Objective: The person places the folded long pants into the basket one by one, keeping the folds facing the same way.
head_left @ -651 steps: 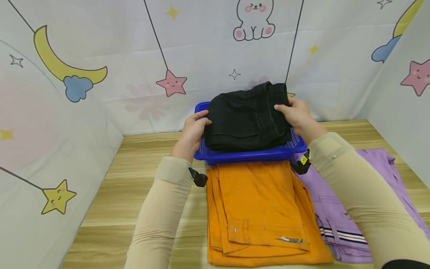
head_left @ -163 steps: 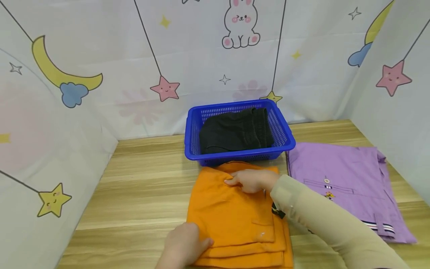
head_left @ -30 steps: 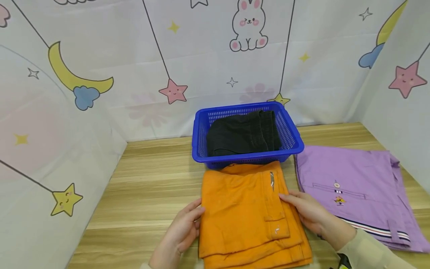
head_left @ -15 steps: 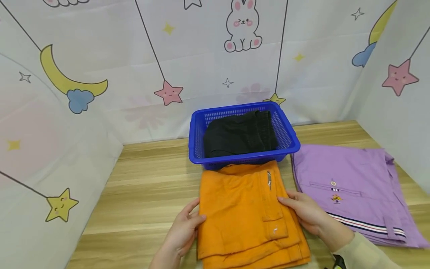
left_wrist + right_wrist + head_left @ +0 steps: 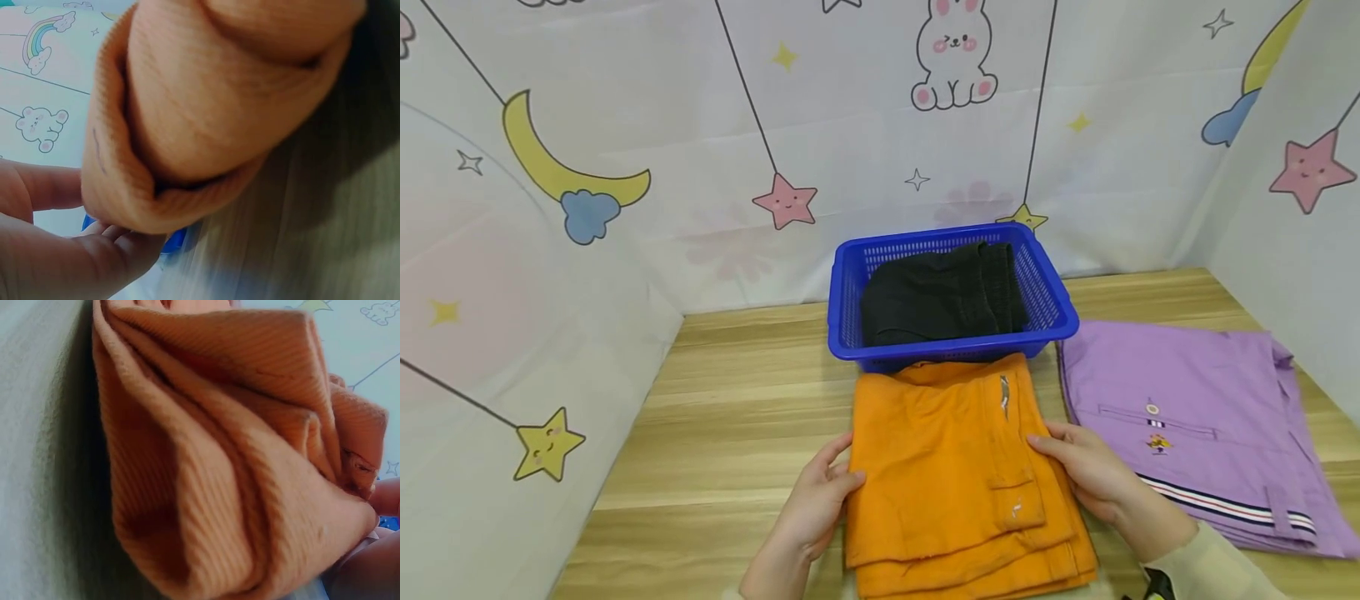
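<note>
Trousers (image 5: 936, 475), orange and folded, on the tabletop (image 5: 737, 400) just in front of the blue basket (image 5: 955, 345), pinched at opposite edges by left hand (image 5: 811, 507) and right hand (image 5: 1096, 473). Best gripped evenly, full thickness, to avoid unfolding.

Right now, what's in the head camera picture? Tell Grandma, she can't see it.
A person's left fingers and right fingers hold the sides of a folded orange cloth in front of a blue basket with black cloth inside. Purple cloth lies on the wood table to the right, and the backdrop behind shows moons, stars and a bunny.
</note>
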Demonstrator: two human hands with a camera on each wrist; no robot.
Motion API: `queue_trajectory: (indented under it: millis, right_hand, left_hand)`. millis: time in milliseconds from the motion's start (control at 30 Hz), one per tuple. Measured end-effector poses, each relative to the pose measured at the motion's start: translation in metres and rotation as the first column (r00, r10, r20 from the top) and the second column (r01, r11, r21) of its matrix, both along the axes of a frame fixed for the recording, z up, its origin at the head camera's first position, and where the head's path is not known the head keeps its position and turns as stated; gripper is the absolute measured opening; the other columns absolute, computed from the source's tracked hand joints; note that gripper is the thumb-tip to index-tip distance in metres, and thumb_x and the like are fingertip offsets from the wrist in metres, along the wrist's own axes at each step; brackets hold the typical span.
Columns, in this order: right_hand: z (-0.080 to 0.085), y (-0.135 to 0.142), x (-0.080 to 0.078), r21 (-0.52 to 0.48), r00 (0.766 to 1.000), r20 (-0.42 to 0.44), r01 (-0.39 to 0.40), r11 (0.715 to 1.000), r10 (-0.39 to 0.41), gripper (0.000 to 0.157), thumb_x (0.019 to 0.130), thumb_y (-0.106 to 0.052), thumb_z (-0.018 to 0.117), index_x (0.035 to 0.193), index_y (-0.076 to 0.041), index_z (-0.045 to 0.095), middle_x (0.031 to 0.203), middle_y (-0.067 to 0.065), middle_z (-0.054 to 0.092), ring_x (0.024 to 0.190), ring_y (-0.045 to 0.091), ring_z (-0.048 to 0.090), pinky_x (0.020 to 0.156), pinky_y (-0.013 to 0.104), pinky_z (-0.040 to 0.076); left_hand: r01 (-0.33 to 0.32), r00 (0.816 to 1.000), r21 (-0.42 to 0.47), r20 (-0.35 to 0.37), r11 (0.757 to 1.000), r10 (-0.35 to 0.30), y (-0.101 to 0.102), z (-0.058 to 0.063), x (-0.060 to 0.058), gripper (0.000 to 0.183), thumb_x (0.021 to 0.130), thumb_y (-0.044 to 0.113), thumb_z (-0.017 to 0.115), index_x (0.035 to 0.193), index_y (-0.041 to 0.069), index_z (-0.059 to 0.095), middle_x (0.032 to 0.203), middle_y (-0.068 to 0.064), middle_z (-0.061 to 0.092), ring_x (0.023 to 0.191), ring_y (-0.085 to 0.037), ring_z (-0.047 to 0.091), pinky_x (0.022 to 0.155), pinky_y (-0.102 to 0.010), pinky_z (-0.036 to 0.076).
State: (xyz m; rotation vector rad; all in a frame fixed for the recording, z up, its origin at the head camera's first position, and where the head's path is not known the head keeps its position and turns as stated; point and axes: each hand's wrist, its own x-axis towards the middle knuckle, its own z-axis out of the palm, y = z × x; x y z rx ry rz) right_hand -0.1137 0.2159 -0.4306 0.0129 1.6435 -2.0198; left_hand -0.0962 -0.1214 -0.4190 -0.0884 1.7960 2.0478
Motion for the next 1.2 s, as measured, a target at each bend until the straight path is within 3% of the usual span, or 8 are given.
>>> queue_trajectory:
  millis: [267,633,1200]
  right_hand:
    - [0.004,0.000,0.002,-0.029,1.000,0.000,-0.001,1.000,0.001,0.052,0.099,-0.023,0.049,0.140,0.006,0.033,0.106,0.001,0.069,0.098,0.016,0.067,0.086,0.034,0.055]
    - [0.010,-0.001,0.005,-0.099,1.000,-0.017,-0.018,0.995,0.016,0.024,0.100,-0.020,0.047,0.121,-0.012,0.054,0.104,0.001,0.070,0.096,0.015,0.068,0.084,0.033,0.055]
    - [0.016,-0.003,0.013,-0.172,0.999,-0.028,-0.041,0.984,0.036,0.024,0.101,-0.017,0.043,0.121,-0.018,0.057,0.109,0.001,0.069,0.100,0.017,0.067,0.087,0.034,0.054]
  left_hand:
    - [0.002,1.000,0.020,0.006,1.000,-0.002,0.001,0.003,-0.001,0.061,0.094,0.001,0.045,0.148,0.004,0.018,0.133,-0.025,0.051,0.102,-0.017,0.062,0.086,-0.031,0.053]
    - [0.009,1.000,0.060,0.020,0.998,-0.011,0.003,0.009,0.003,0.062,0.095,0.001,0.044,0.149,0.003,0.015,0.136,-0.026,0.047,0.105,-0.018,0.061,0.088,-0.032,0.052]
    - [-0.014,0.999,0.081,0.032,0.997,0.011,0.006,0.012,0.010,0.063,0.094,-0.001,0.045,0.149,0.001,0.015,0.140,-0.029,0.042,0.108,-0.018,0.059,0.089,-0.029,0.051]
